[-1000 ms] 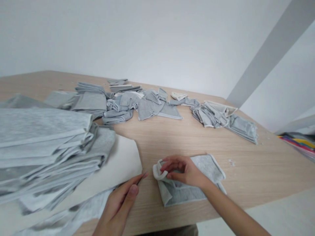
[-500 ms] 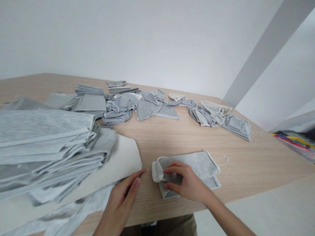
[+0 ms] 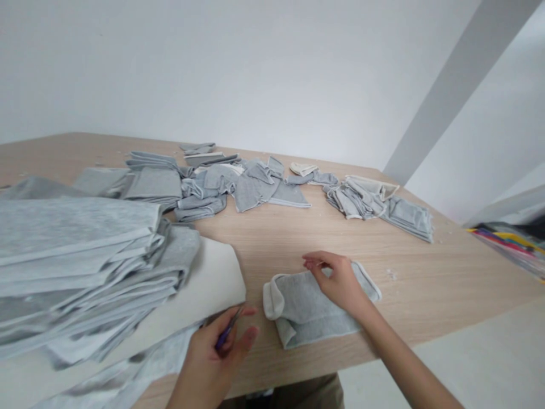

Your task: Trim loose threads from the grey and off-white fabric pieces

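A folded grey fabric piece (image 3: 313, 309) with white edging lies on the table, its left end rolled into a pale cuff. My right hand (image 3: 334, 278) is over its far edge, thumb and fingertips pinched together; whatever they hold, if anything, is too small to see. To the left, my left hand (image 3: 215, 346) has its fingers curled around small thread snips (image 3: 227, 331) with a purple handle and a thin pointed metal tip. The snips point away from me, toward the fabric, without touching it.
A tall stack of grey fabric pieces (image 3: 85, 238) lies at left on a cream sheet (image 3: 223, 267). Grey pieces (image 3: 255, 184) are strewn along the back of the wooden table (image 3: 272, 238). Another pile (image 3: 361, 199) sits back right. Colourful material (image 3: 511, 241) shows beyond the right edge.
My right hand has left the cuff end and moved right and away to the far edge. The fabric's upper layer now lies flatter. My left hand has turned, showing the snips' purple handle.
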{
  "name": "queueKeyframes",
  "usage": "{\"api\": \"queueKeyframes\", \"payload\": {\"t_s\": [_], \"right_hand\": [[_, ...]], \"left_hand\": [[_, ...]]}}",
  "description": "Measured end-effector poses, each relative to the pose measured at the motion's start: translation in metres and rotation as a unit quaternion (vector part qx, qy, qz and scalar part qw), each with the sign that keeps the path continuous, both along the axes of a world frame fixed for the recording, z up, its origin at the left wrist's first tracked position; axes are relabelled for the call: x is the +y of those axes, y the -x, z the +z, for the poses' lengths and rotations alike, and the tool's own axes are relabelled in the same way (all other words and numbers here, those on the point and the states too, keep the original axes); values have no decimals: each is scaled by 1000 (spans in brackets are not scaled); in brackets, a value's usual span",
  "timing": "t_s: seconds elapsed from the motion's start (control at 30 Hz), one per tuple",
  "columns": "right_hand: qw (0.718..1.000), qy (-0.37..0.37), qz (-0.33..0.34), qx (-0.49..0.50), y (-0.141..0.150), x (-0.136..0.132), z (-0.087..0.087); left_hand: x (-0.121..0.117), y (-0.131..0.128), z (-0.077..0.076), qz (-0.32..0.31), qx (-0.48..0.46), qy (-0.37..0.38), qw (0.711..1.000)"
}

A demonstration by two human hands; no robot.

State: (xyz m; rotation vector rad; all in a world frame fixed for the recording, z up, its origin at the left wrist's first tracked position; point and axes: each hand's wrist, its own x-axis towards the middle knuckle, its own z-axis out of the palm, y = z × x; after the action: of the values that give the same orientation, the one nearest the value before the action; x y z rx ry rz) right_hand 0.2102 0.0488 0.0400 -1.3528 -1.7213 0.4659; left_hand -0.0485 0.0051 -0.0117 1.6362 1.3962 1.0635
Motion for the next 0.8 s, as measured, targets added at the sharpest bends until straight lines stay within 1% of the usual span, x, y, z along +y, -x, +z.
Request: {"api": "queueKeyframes", "payload": {"t_s": [0.07, 0.1, 0.17, 0.27, 0.33, 0.43, 0.5, 0.57, 0.7, 0.8], "right_hand": [[998, 7, 33, -50, -2, 9, 4], [996, 13, 63, -70, -1, 11, 4], [985, 26, 139, -97, 3, 12, 3], [961, 36, 251, -111, 10, 14, -4], [950, 26, 289, -112, 12, 17, -9], [936, -8, 325, -134, 12, 25, -14], [931, -35, 330, -154, 12, 29, -17], [933, -55, 316, -164, 12, 32, -20], [953, -68, 260, -139, 8, 34, -20], [975, -58, 197, -83, -8, 34, -8]], "left_hand": [[1, -1, -7, -4, 31, 0, 999], [2, -2, -10, -2, 45, -2, 999], [3, -1, -16, 9, 60, -4, 998], [4, -1, -18, 9, 67, 2, 998], [5, -1, -16, 3, 80, 4, 997], [7, -1, -17, 7, 104, -10, 995], [9, -2, -18, 15, 107, -26, 994], [10, -2, -21, 20, 103, -33, 994], [8, -4, -20, 46, 90, -35, 994], [4, -4, -13, 75, 97, -32, 992]]}}
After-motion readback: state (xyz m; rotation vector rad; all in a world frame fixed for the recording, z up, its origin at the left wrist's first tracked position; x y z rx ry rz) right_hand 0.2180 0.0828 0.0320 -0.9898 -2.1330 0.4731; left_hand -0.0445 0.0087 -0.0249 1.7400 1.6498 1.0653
